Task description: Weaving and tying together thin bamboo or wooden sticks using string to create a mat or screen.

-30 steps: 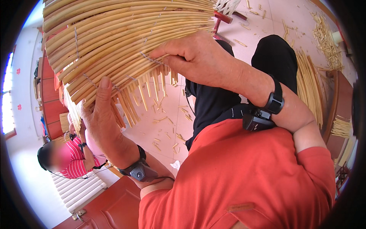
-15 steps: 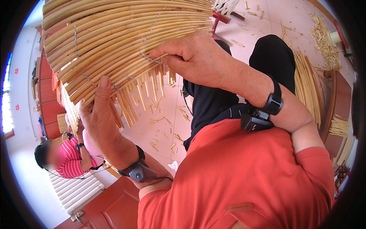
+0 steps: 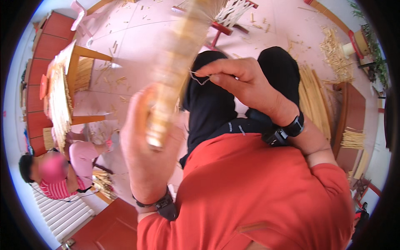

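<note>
My left hand (image 3: 143,162) is wrapped round the lower end of a mat of pale reed sticks (image 3: 168,87). The mat now stands edge-on and is smeared by motion. Just right of it, my right hand (image 3: 250,83) is closed in a pinch, thumb against forefinger, on a thin twisted strand (image 3: 201,81) at the mat's edge. Whether the strand is wire or string I cannot tell. Both hands are above my lap and black trousers (image 3: 212,112).
A bundle of long sticks (image 3: 312,98) lies right of my knees, beside cut scraps (image 3: 336,54). A red-framed folding stool (image 3: 223,27) stands ahead. At left, a person in a striped shirt (image 3: 58,189) sits near a wooden-legged stand (image 3: 75,75) bearing another stick mat.
The mat has turned from its broad face to edge-on and moved right. My right hand has come off its face and moved right, holding the strand. The view has shifted.
</note>
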Demonstrator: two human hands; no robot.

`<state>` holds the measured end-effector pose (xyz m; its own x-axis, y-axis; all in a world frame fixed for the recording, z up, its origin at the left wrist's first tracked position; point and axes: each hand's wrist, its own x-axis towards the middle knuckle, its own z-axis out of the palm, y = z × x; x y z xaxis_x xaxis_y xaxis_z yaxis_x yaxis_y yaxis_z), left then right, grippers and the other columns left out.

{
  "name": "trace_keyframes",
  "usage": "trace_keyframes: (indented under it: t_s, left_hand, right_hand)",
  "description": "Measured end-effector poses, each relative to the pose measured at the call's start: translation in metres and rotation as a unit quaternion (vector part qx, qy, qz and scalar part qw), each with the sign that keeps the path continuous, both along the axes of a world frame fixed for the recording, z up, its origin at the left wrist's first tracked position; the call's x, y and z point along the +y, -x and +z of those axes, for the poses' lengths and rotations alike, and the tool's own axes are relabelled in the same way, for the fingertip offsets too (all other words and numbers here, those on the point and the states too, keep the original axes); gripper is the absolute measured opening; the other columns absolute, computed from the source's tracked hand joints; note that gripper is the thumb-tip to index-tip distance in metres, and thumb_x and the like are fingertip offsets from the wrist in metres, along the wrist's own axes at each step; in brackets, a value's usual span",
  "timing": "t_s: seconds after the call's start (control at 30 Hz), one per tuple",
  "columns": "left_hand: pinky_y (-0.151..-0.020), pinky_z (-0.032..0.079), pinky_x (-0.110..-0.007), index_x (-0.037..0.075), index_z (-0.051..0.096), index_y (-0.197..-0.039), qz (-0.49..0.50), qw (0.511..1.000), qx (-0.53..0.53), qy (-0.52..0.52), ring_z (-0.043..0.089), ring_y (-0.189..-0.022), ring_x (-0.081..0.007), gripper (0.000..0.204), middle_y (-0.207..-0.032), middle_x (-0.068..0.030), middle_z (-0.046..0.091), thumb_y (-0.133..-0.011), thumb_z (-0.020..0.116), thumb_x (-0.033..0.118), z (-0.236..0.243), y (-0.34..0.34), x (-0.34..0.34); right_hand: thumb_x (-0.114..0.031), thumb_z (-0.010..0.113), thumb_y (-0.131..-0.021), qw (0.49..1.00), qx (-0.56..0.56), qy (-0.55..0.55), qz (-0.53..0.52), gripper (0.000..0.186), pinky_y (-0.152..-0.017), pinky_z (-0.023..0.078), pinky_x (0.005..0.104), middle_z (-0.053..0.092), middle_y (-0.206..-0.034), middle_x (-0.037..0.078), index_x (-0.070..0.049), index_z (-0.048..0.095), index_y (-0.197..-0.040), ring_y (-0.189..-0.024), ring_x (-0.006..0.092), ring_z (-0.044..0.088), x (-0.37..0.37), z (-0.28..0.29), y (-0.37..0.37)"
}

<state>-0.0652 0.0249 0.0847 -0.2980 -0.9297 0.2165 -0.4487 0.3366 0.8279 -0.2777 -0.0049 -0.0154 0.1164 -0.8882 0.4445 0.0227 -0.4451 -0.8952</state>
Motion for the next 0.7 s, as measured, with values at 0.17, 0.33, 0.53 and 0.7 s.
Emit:
trace_keyframes:
  t_s: [0.17,0.33,0.53,0.7]
  left_hand:
    - [-0.098,0.044,-0.046,-0.004,0.049,-0.13,-0.209,0.965,-0.148,0.055,0.047,-0.114,-0.0429,0.071,-0.127,-0.0236,0.046,-0.063,0.073,-0.005,-0.015,0.035,0.019]
    - [-0.107,0.038,-0.046,-0.003,0.044,-0.133,-0.254,0.946,-0.19,0.062,0.044,-0.122,-0.0402,0.083,-0.133,-0.0194,0.043,-0.061,0.084,0.004,-0.039,0.056,0.038]
    - [-0.115,0.028,-0.047,-0.003,0.038,-0.144,-0.304,0.914,-0.267,0.008,0.033,-0.138,-0.0417,0.108,-0.149,-0.0206,0.037,-0.059,0.089,0.04,-0.036,0.039,0.026]
    - [-0.111,0.033,-0.047,-0.003,0.043,-0.142,-0.275,0.928,-0.253,0.006,0.04,-0.132,-0.0396,0.108,-0.14,-0.0196,0.044,-0.061,0.082,0.057,-0.043,0.041,0.025]
  right_hand:
    - [-0.005,0.061,-0.092,0.982,0.048,-0.181,0.011,0.021,-0.085,0.053,0.0322,0.071,-0.097,0.011,-0.002,0.068,-0.111,-0.094,0.0222,0.068,0.072,-0.035,0.056]
    - [-0.005,0.062,-0.091,0.975,0.122,-0.173,-0.065,0.022,-0.085,0.053,0.0325,0.071,-0.098,0.011,-0.002,0.068,-0.112,-0.095,0.0223,0.067,0.112,-0.067,0.081]
    - [-0.005,0.062,-0.091,0.967,0.177,-0.148,-0.108,0.023,-0.086,0.053,0.0328,0.07,-0.1,0.011,-0.003,0.067,-0.114,-0.096,0.0224,0.067,0.135,-0.083,0.097]
    - [-0.005,0.062,-0.091,0.964,0.201,-0.132,-0.113,0.024,-0.087,0.053,0.0331,0.07,-0.101,0.011,-0.003,0.067,-0.115,-0.098,0.0225,0.067,0.14,-0.09,0.1]
